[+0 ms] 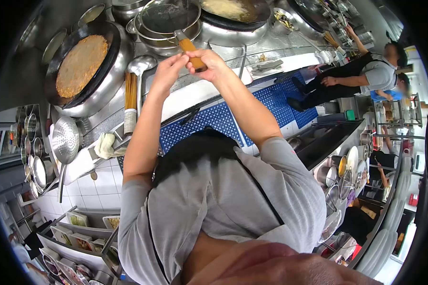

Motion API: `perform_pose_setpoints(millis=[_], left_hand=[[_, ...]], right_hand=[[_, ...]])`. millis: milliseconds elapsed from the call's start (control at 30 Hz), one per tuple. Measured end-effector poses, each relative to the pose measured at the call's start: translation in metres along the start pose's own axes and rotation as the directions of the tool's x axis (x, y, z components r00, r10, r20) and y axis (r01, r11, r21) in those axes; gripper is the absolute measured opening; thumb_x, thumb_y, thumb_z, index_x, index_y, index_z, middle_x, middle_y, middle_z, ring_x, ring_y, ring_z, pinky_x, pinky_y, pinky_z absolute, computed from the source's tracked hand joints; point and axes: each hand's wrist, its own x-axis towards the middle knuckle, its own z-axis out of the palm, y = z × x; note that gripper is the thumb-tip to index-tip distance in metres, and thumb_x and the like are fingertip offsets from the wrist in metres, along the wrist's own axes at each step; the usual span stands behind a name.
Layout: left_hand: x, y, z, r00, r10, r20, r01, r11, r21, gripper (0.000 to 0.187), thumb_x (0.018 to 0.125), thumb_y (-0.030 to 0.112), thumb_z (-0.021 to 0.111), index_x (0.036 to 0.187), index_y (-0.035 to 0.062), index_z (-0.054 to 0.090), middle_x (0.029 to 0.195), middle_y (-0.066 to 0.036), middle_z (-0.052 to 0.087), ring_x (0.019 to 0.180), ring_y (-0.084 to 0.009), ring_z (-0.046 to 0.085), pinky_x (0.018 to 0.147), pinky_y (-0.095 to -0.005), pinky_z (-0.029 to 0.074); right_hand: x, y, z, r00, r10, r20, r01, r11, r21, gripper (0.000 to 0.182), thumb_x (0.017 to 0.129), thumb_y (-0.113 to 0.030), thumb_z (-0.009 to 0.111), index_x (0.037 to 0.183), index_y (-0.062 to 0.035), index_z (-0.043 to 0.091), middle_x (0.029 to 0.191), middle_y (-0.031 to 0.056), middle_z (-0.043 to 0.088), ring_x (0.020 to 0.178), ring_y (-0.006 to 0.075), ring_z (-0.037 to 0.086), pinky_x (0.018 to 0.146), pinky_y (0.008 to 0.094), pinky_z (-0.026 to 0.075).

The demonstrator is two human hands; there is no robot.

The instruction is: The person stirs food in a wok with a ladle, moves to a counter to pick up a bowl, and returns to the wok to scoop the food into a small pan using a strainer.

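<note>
A round mesh strainer [171,16] with a wooden handle [189,47] rests over a metal pot at the top centre. My right hand [208,65] is closed around the lower end of that handle. Just left of it, my left hand [168,73] has its fingers pressed together at the handle's side; what they pinch, if anything, is too small to tell. Left of my hands, a metal ladle [141,64] and a bamboo brush [131,95] lie on the steel counter [97,107].
A wok [110,45] holding a browned round of food [82,65] stands at left, above a perforated skimmer [65,140]. Another wok [257,19] with pale contents is top centre. A person in grey and black [359,73] stands at right, one arm over the counter.
</note>
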Motion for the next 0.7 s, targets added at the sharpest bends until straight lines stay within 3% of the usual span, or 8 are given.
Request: perform_pose_setpoints(millis=[33, 267, 333, 433, 500, 600, 667, 700], left_hand=[[-0.001, -0.008, 0.001, 0.989, -0.036, -0.140, 0.029, 0.998, -0.057, 0.025, 0.092, 0.025, 0.062, 0.103, 0.0031, 0.067, 0.088, -0.001, 0.068, 0.077, -0.0075, 0.057, 0.067, -0.0177, 0.040], [-0.029, -0.017, -0.055, 0.970, 0.191, -0.152, -0.168, 0.974, 0.153, 0.015, 0.086, 0.016, 0.067, 0.084, 0.0022, 0.069, 0.088, -0.002, 0.068, 0.080, -0.0084, 0.057, 0.074, -0.0200, 0.042], [-0.036, -0.007, -0.072, 0.940, 0.301, -0.159, -0.274, 0.946, 0.175, 0.016, 0.087, 0.014, 0.066, 0.078, 0.0013, 0.068, 0.090, -0.005, 0.069, 0.081, -0.0085, 0.058, 0.077, -0.0214, 0.044], [-0.060, 0.057, -0.082, 0.896, 0.383, -0.226, -0.332, 0.914, 0.232, 0.031, 0.091, 0.015, 0.062, 0.062, 0.0026, 0.058, 0.095, -0.011, 0.069, 0.087, -0.0139, 0.060, 0.081, -0.0282, 0.046], [-0.087, 0.122, -0.078, 0.785, 0.592, -0.182, -0.532, 0.795, 0.293, 0.040, 0.093, 0.015, 0.056, 0.056, 0.0032, 0.049, 0.098, -0.017, 0.068, 0.091, -0.0205, 0.062, 0.084, -0.0332, 0.047], [-0.129, 0.194, -0.106, 0.483, 0.870, 0.103, -0.819, 0.406, 0.405, 0.028, 0.093, 0.023, 0.045, 0.082, 0.0007, 0.059, 0.119, -0.023, 0.058, 0.109, -0.0311, 0.055, 0.098, -0.0433, 0.041], [-0.156, 0.222, -0.106, 0.319, 0.930, 0.182, -0.899, 0.236, 0.369, 0.028, 0.093, 0.024, 0.044, 0.085, 0.0017, 0.058, 0.120, -0.023, 0.058, 0.109, -0.0310, 0.055, 0.098, -0.0438, 0.041], [-0.167, 0.231, -0.104, 0.234, 0.950, 0.208, -0.927, 0.153, 0.342, 0.027, 0.094, 0.025, 0.044, 0.086, 0.0022, 0.058, 0.120, -0.022, 0.058, 0.109, -0.0310, 0.055, 0.098, -0.0441, 0.041]], right_hand=[[-0.011, -0.008, -0.003, 1.000, -0.011, -0.004, 0.011, 1.000, -0.023, 0.014, 0.090, -0.009, 0.059, 0.099, 0.0001, 0.054, 0.076, 0.0095, 0.060, 0.060, 0.0194, 0.059, 0.052, 0.0321, 0.051], [-0.088, -0.065, -0.035, 0.951, -0.310, -0.003, 0.300, 0.922, -0.245, 0.034, 0.085, -0.002, 0.061, 0.116, 0.0019, 0.049, 0.081, 0.0121, 0.062, 0.059, 0.0169, 0.059, 0.044, 0.0308, 0.049], [-0.102, -0.084, -0.038, 0.894, -0.440, -0.089, 0.350, 0.808, -0.474, 0.051, 0.083, -0.001, 0.062, 0.131, 0.0002, 0.045, 0.086, 0.0116, 0.063, 0.057, 0.0128, 0.057, 0.043, 0.0250, 0.049], [-0.106, -0.114, -0.063, 0.800, -0.581, -0.149, 0.319, 0.623, -0.714, 0.048, 0.082, 0.004, 0.058, 0.129, 0.0004, 0.048, 0.083, 0.0099, 0.062, 0.054, 0.0108, 0.055, 0.041, 0.0233, 0.047], [-0.102, -0.126, -0.075, 0.731, -0.653, -0.196, 0.263, 0.535, -0.803, 0.050, 0.081, 0.005, 0.056, 0.130, -0.0029, 0.051, 0.078, 0.0078, 0.061, 0.052, 0.0098, 0.054, 0.039, 0.0236, 0.044], [-0.074, -0.134, -0.112, 0.643, -0.746, -0.171, 0.027, 0.245, -0.969, 0.055, 0.078, 0.003, 0.058, 0.131, -0.0069, 0.051, 0.076, 0.0095, 0.063, 0.054, 0.0133, 0.058, 0.043, 0.0290, 0.047], [-0.032, -0.134, -0.167, 0.485, -0.868, 0.111, -0.164, -0.214, -0.963, 0.057, 0.074, -0.006, 0.057, 0.131, -0.0104, 0.053, 0.088, 0.0204, 0.068, 0.069, 0.0307, 0.069, 0.065, 0.0389, 0.055], [-0.028, -0.135, -0.163, 0.563, -0.826, 0.013, -0.256, -0.189, -0.948, 0.057, 0.075, -0.008, 0.057, 0.131, -0.0101, 0.053, 0.093, 0.0224, 0.068, 0.079, 0.0341, 0.068, 0.072, 0.0408, 0.054]])
